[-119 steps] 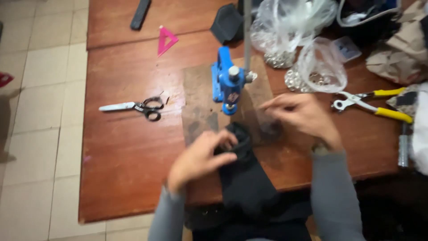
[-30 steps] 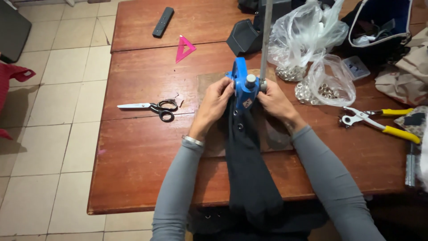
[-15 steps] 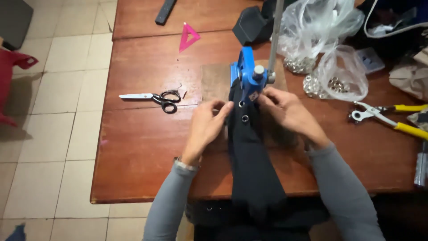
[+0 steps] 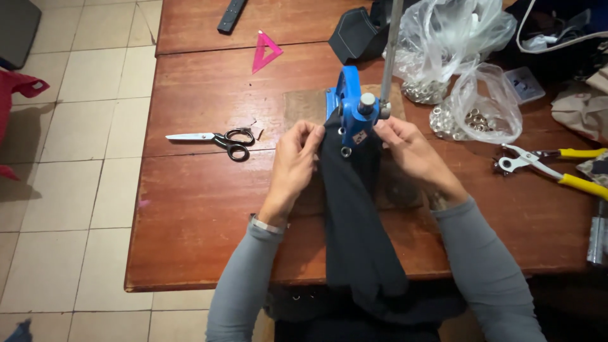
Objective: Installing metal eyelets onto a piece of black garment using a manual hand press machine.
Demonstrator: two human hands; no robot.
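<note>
Left of the blue hand press lie scissors. Your left hand and right hand pinch the dark fabric strip at its die — held taut, apparently for eyelet alignment; right of it, bagged metal rings.

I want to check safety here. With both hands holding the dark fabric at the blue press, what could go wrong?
1. The left hand and right hand pinch the dark fabric right beside the blue press; fingers could get caught under its head.
2. The fabric hangs over the table edge; its weight may pull it out of position.
3. The open bag of metal rings lies near the right hand and could spill if bumped.
</note>
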